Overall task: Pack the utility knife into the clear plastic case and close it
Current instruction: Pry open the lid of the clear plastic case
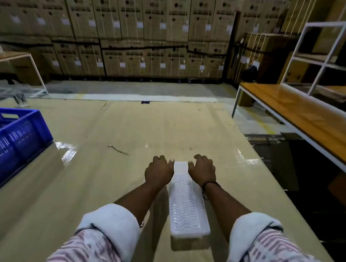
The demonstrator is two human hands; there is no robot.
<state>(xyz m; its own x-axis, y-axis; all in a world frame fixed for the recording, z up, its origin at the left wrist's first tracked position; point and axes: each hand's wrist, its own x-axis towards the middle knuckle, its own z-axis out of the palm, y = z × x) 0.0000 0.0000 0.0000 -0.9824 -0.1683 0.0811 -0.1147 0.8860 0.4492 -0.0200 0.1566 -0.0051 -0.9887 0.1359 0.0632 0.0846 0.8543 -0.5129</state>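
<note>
Two hands on a clear case.
The left hand [159, 171] and right hand [202, 169] curl their fingers, gripping the clear plastic case [187, 204] at its 12 o'clock end.

text: "LG" logo | on: stacked cardboard boxes [132, 15] at back wall | other print: unreadable

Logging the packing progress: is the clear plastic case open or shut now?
Apparently shut: the clear plastic case shows one wavy-ribbed top, no raised lid. Left hand and right hand flank its far end; latching unclear.
</note>
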